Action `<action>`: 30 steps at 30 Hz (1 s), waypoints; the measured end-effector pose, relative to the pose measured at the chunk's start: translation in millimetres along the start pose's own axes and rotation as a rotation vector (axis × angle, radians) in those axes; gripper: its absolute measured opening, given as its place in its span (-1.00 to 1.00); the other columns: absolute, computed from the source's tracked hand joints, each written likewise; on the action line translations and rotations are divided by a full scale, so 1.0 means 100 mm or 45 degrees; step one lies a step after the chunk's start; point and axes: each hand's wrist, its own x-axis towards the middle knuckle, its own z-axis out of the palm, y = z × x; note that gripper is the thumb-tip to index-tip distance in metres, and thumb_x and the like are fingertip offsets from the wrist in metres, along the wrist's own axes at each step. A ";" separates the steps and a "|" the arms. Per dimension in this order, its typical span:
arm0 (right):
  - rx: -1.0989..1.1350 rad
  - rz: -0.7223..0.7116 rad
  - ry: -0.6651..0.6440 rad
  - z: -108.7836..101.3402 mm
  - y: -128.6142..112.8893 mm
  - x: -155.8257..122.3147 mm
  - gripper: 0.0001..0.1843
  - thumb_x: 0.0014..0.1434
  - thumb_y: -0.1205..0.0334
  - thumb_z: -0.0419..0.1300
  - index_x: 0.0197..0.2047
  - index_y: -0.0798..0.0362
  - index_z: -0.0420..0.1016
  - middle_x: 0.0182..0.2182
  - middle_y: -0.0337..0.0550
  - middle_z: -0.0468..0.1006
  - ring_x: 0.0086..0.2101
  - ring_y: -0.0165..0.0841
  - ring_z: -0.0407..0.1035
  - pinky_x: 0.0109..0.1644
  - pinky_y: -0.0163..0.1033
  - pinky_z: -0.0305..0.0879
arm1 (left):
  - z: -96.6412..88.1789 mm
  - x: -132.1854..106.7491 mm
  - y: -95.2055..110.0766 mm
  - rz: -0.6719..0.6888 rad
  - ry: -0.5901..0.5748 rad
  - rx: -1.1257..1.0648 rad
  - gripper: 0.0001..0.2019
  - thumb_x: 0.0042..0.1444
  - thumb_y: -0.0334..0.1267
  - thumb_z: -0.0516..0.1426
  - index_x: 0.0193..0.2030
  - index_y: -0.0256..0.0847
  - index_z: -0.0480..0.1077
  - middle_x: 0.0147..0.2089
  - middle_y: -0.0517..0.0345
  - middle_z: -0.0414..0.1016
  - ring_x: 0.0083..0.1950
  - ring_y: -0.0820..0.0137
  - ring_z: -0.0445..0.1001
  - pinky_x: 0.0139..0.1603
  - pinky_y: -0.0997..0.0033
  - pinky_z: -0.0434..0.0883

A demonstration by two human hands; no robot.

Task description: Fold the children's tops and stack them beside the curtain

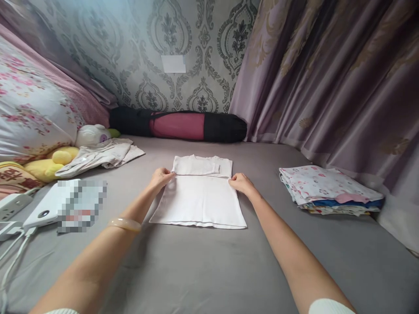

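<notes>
A small white long-sleeved shirt (203, 200) lies flat on the grey bedsheet, its neckline away from me and its hem toward me. The sleeves are folded inward across its upper part. My left hand (163, 178) pinches the shirt's left side edge, just below the folded sleeve. On the opposite edge, at about the same height, my right hand (241, 182) pinches the fabric between thumb and fingers. A pale bangle (125, 224) circles my left wrist.
To the right sits a stack of folded patterned clothes (330, 187). A crumpled beige garment (104, 156), plush toys (54, 162), a white power bank (52, 205) and a power strip (15, 207) lie left. A black and maroon roll bag (178, 125) rests along the wall.
</notes>
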 end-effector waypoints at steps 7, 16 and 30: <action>0.059 0.041 0.000 -0.01 -0.03 -0.01 -0.70 0.12 0.06 0.11 -0.25 0.03 0.59 -0.25 -0.11 0.62 -0.17 -0.25 0.47 -0.26 -0.34 0.21 | -0.01 -0.03 0.06 0.000 0.004 0.136 -0.84 -0.06 -0.14 0.13 -0.41 -0.19 0.37 -0.41 0.12 0.49 -0.31 0.31 0.44 -0.37 0.44 0.26; -0.206 -0.076 0.106 0.07 -0.05 -0.11 -0.71 0.25 0.13 0.04 -0.13 0.02 0.55 -0.11 0.03 0.60 -0.06 -0.19 0.47 -0.12 -0.25 0.28 | 0.07 0.01 -0.04 0.075 0.024 0.301 -0.80 0.05 -0.12 0.07 -0.30 -0.18 0.40 -0.25 0.02 0.56 -0.18 0.21 0.49 -0.34 0.40 0.28; -0.260 -0.114 0.061 -0.01 0.02 -0.12 -0.71 0.31 0.26 -0.02 -0.12 0.11 0.51 -0.14 0.04 0.60 -0.09 -0.22 0.47 -0.16 -0.30 0.25 | 0.08 0.02 -0.13 0.157 0.061 0.429 -0.76 0.16 -0.14 -0.01 -0.15 -0.16 0.40 -0.13 0.01 0.55 -0.09 0.21 0.47 -0.26 0.37 0.29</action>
